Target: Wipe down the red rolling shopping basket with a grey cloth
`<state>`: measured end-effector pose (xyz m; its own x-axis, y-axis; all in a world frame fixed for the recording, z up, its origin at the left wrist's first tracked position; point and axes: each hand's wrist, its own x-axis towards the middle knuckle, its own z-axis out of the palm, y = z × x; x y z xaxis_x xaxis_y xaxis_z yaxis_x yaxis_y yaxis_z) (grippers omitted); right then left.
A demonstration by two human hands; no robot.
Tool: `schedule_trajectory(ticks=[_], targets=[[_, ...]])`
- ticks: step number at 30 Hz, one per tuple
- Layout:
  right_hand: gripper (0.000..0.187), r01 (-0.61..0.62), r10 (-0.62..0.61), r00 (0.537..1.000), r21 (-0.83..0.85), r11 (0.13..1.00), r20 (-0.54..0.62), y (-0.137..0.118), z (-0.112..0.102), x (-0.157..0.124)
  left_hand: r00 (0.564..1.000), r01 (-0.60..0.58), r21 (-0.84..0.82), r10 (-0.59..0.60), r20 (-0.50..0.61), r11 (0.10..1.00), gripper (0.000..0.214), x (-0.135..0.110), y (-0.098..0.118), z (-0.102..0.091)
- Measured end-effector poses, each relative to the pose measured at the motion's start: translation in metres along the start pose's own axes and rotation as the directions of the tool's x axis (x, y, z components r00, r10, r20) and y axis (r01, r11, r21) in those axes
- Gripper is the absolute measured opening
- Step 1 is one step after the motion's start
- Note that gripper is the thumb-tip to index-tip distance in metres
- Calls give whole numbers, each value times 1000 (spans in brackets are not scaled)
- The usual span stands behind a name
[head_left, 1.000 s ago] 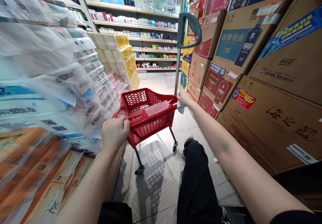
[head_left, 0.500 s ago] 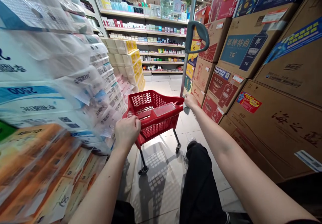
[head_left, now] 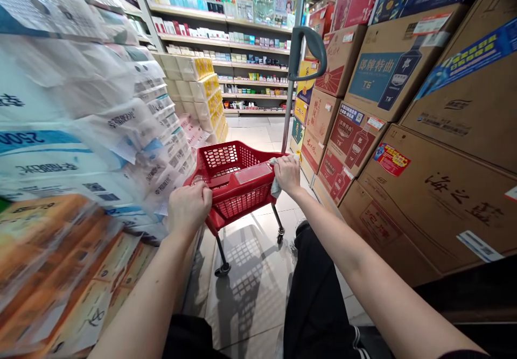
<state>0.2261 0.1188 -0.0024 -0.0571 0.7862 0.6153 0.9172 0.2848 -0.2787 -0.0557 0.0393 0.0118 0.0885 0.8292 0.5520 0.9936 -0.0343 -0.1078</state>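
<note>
A small red shopping cart (head_left: 242, 208) with latticed sides stands before me on thin legs with casters. Nothing lies in the part of its basket that shows. My left hand (head_left: 189, 208) is closed round the left end of the cart's handle. With my right hand (head_left: 288, 175) I hold a pale grey cloth (head_left: 276, 182), pressed on the right part of the handle. The fingers are wrapped over the cloth, and part of it hangs down below them.
Stacked packs of tissue paper (head_left: 133, 117) rise close on the left, with orange packs (head_left: 52, 251) in front. Cartons (head_left: 375, 68) are piled along the right. A pole with a grey loop handle (head_left: 309, 52) stands beyond the cart. Stocked shelves (head_left: 226, 41) line the back.
My right hand has slid leftward along the cart's handle with the cloth, away from the right corner. The left hand keeps its grip. The whole view has shifted slightly.
</note>
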Motion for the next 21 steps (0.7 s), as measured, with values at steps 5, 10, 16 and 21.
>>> schedule_trajectory(ticks=[5, 10, 16, 21], targets=[[38, -82, 83, 982, -13, 997, 172, 7, -2, 34, 999, -31, -20, 31, -20, 999, 43, 2, 11, -1], [38, -123, 129, 990, 110, 986, -52, -31, 6, 3, 998, -4, -30, 3, -59, 1000, 42, 5, 29, 1], [34, 346, -359, 933, 220, 912, 18, -89, 1, -35, 999, -4, -72, 1, -40, 997, 42, 8, 31, 1], [42, 425, -451, 874, 166, 890, 180, -75, -9, 0, 998, -50, -82, 47, -37, 995, 42, 8, 26, 4]])
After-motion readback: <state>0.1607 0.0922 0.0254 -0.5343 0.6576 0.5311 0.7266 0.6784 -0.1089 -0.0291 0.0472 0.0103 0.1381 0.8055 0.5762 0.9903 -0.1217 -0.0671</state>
